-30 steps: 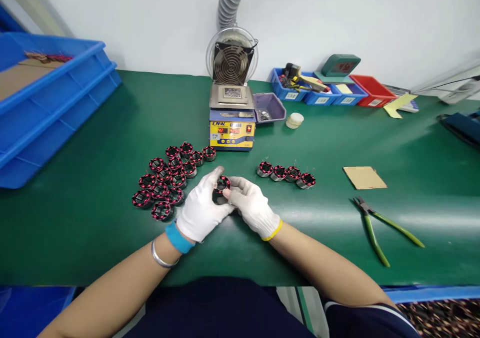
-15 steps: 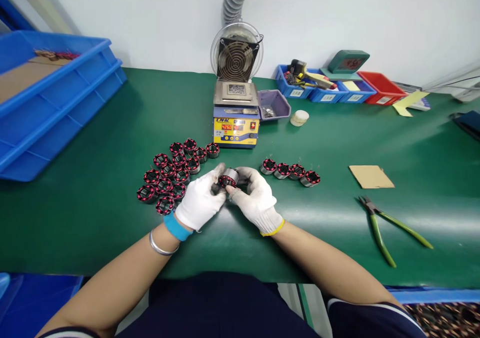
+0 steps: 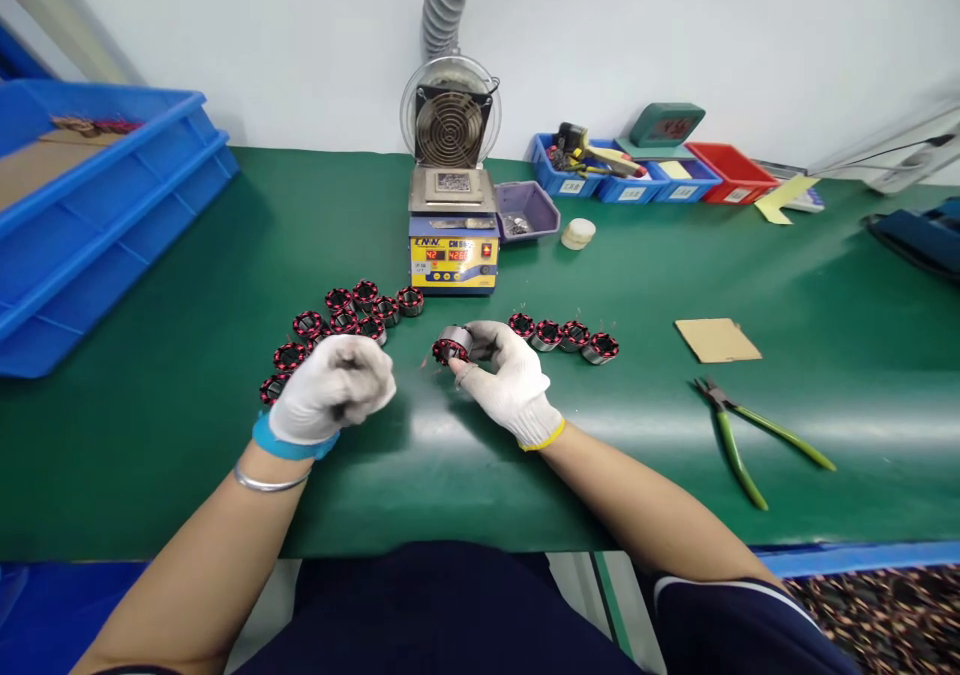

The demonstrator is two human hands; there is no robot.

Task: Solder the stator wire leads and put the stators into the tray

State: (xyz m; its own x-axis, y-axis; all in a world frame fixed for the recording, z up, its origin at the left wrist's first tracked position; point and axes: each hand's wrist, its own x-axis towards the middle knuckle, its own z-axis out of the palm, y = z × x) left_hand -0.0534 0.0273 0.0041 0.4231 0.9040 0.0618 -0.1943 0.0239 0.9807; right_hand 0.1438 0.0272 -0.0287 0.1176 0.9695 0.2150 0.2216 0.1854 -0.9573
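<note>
My right hand (image 3: 504,377), in a white glove with dirty fingertips, grips a motor stator (image 3: 453,343), a steel ring with red-and-black windings. Thin wires stick out from its left side. My left hand (image 3: 330,390), also gloved, is held over a cluster of stators (image 3: 344,322) and hides part of them. Its fingers are curled together, apart from the held stator; whether anything is pinched in them I cannot make out. A short row of stators (image 3: 574,336) stands to the right of my right hand.
Behind the hands stands a solder pot (image 3: 453,255) with a lit display and a fan. Beside it is a purple tray (image 3: 551,217). Green-handled cutters (image 3: 739,455) and a cardboard piece (image 3: 718,341) lie right. Blue crates (image 3: 112,225) are stacked left; small bins (image 3: 637,192) line the back.
My left hand has let go of the stator and moved left, over the cluster. My right hand keeps hold of the stator, whose loose wires now show. The view has shifted slightly right.
</note>
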